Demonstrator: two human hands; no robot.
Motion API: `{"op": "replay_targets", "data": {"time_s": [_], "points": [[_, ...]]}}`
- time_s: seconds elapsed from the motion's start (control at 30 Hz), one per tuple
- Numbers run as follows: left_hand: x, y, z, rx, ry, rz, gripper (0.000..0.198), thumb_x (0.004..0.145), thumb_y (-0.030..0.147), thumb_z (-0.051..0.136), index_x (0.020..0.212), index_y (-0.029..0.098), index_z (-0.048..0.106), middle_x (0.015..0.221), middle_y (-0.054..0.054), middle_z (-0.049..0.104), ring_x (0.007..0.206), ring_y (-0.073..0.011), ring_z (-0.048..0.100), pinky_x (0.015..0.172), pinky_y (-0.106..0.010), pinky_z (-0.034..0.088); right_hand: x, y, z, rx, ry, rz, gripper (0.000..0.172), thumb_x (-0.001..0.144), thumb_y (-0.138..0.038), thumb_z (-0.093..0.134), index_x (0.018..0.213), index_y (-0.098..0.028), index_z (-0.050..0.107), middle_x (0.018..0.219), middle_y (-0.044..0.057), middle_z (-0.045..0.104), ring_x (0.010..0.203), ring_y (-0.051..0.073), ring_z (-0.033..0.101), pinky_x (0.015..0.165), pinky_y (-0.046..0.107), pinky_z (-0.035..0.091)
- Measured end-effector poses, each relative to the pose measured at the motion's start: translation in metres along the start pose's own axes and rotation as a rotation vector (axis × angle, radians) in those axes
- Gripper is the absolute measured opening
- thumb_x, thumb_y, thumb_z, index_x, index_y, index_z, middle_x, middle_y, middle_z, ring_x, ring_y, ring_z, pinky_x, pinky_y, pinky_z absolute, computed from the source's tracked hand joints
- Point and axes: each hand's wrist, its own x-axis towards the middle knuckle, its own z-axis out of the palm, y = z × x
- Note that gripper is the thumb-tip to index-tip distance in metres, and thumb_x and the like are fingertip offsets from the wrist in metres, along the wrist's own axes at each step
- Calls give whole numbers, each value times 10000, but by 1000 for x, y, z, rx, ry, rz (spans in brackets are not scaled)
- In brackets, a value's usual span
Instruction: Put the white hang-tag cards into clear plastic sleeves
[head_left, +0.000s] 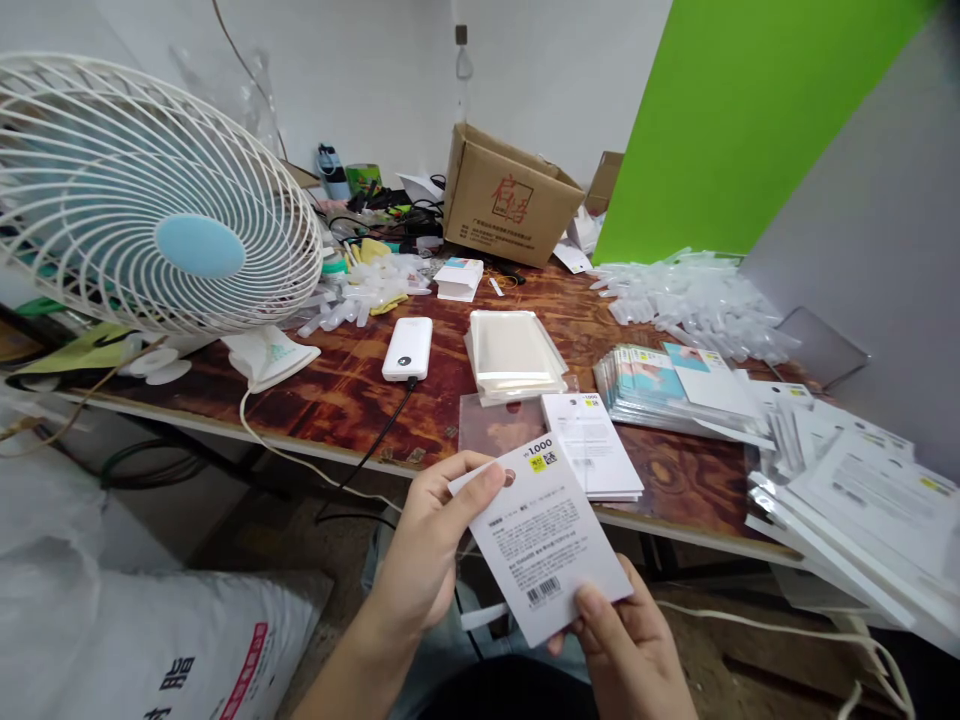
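A white printed card point(541, 540) with a barcode and a yellow label is tilted between my two hands, in front of the table's edge. My left hand point(442, 525) pinches its upper left corner, thumb on the printed face. At the lower right corner my right hand point(619, 630) grips it, thumb on top and fingers behind. Just beyond lies a stack of similar white cards point(592, 445). Behind that is a pile of clear plastic sleeves point(514, 350). A strip of white material point(484, 615) shows below the card.
A white fan point(199, 245) stands at the left. A power bank point(409, 348) with a black cable lies mid-table. Packed cards point(645, 385) and loose packets point(877, 500) sit at right, clear plastic pieces point(690, 300) behind them. A cardboard box point(510, 205) is at the back.
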Motion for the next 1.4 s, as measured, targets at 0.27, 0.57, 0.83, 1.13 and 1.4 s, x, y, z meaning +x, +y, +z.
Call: {"op": "replay_targets", "data": {"time_s": [0.27, 0.57, 0.83, 1.13, 1.4], "points": [[2, -6, 0, 108, 15, 70, 183, 694, 280, 790, 721, 164, 651, 615, 30, 676, 534, -71, 579, 500, -145, 454, 2, 5, -4, 3, -6, -13, 345, 680, -434, 787, 863, -200, 612, 729, -5, 649, 551, 90, 546, 484, 196, 465], [14, 5, -21, 204, 245, 419, 241, 815, 333, 665, 1040, 249, 682, 1193, -30, 649, 925, -171, 677, 695, -248, 583, 21, -17, -40, -243, 174, -375, 270, 708, -410, 776, 840, -218, 640, 852, 38, 699, 741, 154, 626, 678, 246, 512], [12, 6, -9, 19, 193, 580, 422, 731, 129, 740, 1098, 310, 639, 1289, 9, 563, 854, -112, 672, 769, -302, 621, 20, -14, -28, -29, 50, 32, 477, 625, -453, 816, 1011, -237, 638, 993, 84, 720, 750, 210, 675, 621, 302, 540], [12, -2, -2, -19, 181, 485, 391, 710, 129, 752, 1052, 276, 634, 1325, -15, 571, 1061, -196, 655, 763, -234, 594, 17, 0, -24, -33, 59, -78, 361, 691, -419, 790, 938, -210, 629, 986, 59, 719, 731, 151, 654, 641, 243, 544], [8, -22, 7, 46, 57, 358, 423, 770, 140, 710, 1139, 305, 587, 1192, 14, 680, 1018, -134, 666, 853, -220, 544, 21, 0, -12, -51, -45, -120, 351, 731, -417, 758, 983, -217, 618, 847, 25, 695, 593, 121, 598, 506, 231, 520]]}}
